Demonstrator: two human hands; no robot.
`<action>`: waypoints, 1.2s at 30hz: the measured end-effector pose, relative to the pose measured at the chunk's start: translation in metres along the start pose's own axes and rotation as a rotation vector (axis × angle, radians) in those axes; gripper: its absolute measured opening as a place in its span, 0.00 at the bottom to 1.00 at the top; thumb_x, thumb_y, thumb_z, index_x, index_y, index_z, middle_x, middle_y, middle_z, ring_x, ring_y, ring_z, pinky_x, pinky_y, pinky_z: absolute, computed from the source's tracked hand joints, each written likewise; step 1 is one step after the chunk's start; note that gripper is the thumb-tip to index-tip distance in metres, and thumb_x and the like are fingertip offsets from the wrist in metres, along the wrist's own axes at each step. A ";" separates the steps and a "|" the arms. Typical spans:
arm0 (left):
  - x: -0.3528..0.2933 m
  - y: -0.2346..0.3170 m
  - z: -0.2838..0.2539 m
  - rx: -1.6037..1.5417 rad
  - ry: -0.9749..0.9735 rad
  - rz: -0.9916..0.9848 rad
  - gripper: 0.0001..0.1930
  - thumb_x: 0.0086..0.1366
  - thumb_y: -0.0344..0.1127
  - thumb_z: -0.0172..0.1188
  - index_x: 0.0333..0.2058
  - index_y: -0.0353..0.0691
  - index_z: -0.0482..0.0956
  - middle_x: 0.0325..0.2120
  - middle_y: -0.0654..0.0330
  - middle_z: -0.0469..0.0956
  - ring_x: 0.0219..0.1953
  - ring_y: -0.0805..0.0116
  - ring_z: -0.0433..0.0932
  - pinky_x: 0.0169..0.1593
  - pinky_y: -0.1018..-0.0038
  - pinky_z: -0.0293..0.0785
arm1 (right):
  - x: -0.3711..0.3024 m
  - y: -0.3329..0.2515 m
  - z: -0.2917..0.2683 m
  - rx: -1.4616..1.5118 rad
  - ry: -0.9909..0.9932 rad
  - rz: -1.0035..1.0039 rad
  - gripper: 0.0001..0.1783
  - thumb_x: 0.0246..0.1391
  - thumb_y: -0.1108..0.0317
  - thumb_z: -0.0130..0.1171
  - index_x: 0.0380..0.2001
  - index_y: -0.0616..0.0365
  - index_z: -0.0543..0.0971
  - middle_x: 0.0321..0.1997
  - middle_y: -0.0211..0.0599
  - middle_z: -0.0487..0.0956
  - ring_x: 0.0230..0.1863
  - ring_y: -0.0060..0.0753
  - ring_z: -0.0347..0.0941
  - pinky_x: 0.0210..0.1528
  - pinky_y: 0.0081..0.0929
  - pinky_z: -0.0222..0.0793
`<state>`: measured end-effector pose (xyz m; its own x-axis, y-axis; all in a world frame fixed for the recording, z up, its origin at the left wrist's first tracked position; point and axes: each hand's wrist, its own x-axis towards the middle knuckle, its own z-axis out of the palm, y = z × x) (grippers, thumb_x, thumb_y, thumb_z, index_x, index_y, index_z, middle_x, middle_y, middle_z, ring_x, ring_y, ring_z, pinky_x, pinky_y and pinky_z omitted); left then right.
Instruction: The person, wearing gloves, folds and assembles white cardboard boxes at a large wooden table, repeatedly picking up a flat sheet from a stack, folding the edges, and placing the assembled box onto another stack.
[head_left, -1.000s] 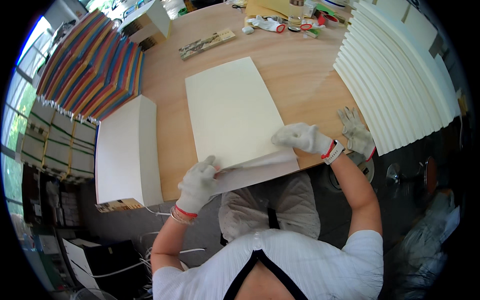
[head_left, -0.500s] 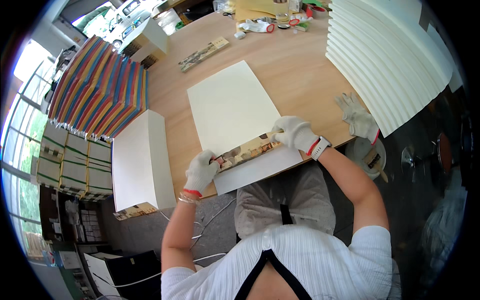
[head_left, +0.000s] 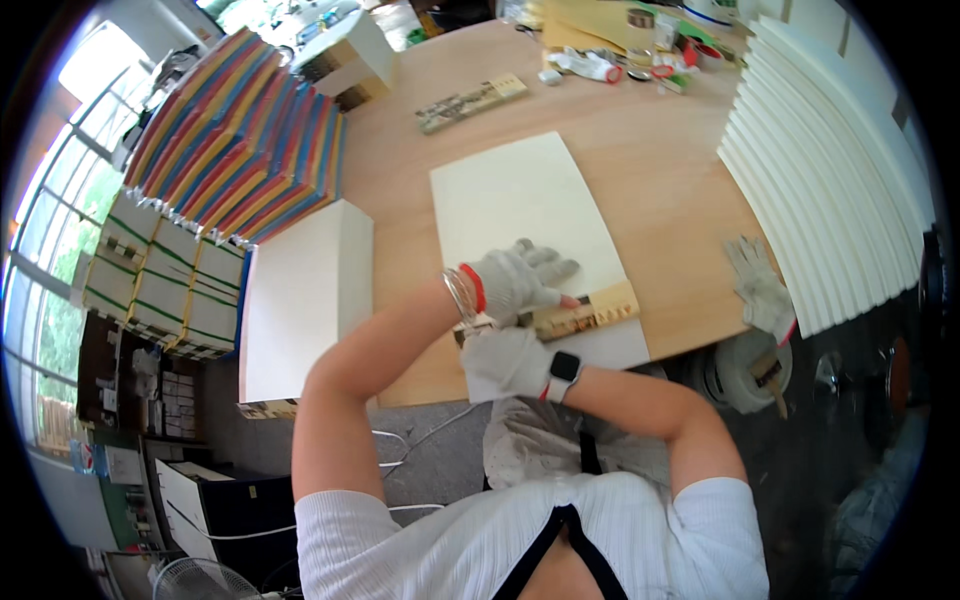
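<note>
Currently, one plain, cream, rectangular paper sheet (head_left: 522,190) lies at the near edge of the wood-coloured tabletop (head_left: 685,215), its long axis running away, far end leaning left. One tan, picture-printed strip (head_left: 604,306) crosses its near end, lengthwise left to right. The white-gloved left hand (head_left: 515,278) spreads over both; just beside it, the white-gloved right hand's (head_left: 506,362) grip is hidden.

Wht sheet (head_left: 525,190), tan/brn printed strip (head_left: 608,305)
</note>
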<state>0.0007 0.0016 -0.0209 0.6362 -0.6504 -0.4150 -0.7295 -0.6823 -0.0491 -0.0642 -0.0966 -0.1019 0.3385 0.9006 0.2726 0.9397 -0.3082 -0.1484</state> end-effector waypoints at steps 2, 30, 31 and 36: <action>-0.006 0.000 -0.002 -0.025 0.075 0.012 0.43 0.47 0.34 0.66 0.60 0.79 0.61 0.68 0.61 0.49 0.67 0.51 0.53 0.61 0.62 0.67 | 0.010 0.002 0.011 0.126 0.180 -0.251 0.02 0.45 0.70 0.53 0.23 0.51 0.75 0.24 0.30 0.72 0.30 0.31 0.76 0.18 0.30 0.70; -0.044 0.034 -0.003 -0.174 0.058 -0.543 0.34 0.49 0.42 0.67 0.58 0.52 0.69 0.59 0.58 0.64 0.57 0.58 0.68 0.53 0.64 0.71 | -0.069 0.176 -0.089 0.858 -0.041 0.895 0.29 0.56 0.42 0.54 0.34 0.63 0.76 0.22 0.32 0.75 0.24 0.26 0.71 0.28 0.28 0.69; -0.047 0.048 -0.002 -0.273 0.155 -0.655 0.31 0.51 0.42 0.66 0.56 0.51 0.71 0.56 0.59 0.68 0.54 0.58 0.71 0.51 0.65 0.72 | -0.070 0.180 -0.086 0.876 -0.033 0.913 0.28 0.55 0.43 0.55 0.34 0.63 0.76 0.22 0.32 0.74 0.23 0.25 0.71 0.26 0.27 0.68; -0.042 0.141 0.086 -2.411 0.771 -0.420 0.24 0.67 0.50 0.52 0.55 0.41 0.69 0.37 0.61 0.77 0.36 0.70 0.75 0.38 0.71 0.75 | -0.050 0.193 -0.052 1.299 -0.053 0.888 0.19 0.54 0.51 0.59 0.33 0.59 0.78 0.19 0.25 0.71 0.19 0.17 0.65 0.18 0.20 0.57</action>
<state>-0.1507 -0.0382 -0.0888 0.9131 -0.0554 -0.4038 0.3681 0.5377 0.7585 0.1026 -0.2168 -0.0950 0.7088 0.6005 -0.3701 -0.2424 -0.2853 -0.9273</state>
